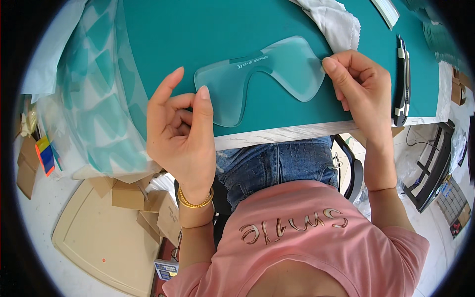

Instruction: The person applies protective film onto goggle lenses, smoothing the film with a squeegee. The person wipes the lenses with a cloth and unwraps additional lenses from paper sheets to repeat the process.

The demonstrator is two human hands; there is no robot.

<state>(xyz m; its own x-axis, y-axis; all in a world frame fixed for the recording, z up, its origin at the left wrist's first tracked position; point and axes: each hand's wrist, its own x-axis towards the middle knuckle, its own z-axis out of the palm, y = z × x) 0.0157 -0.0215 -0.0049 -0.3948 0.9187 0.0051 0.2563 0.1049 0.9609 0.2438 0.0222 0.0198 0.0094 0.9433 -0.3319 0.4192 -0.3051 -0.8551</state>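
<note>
A clear, goggle-shaped lens (262,74) with a nose notch lies flat on the teal mat (198,29). My right hand (358,81) pinches the lens's right end between thumb and forefinger. My left hand (180,128) is at the lens's left end, thumb tip touching its edge and forefinger raised apart; whether it grips the lens I cannot tell.
A white cloth (334,20) lies beyond the lens. A black-and-white utility knife (402,81) rests on the mat at the right. A clear bag of stacked lenses (96,94) sits at the left. Cardboard boxes (131,195) and a beige board (99,242) lie on the floor below.
</note>
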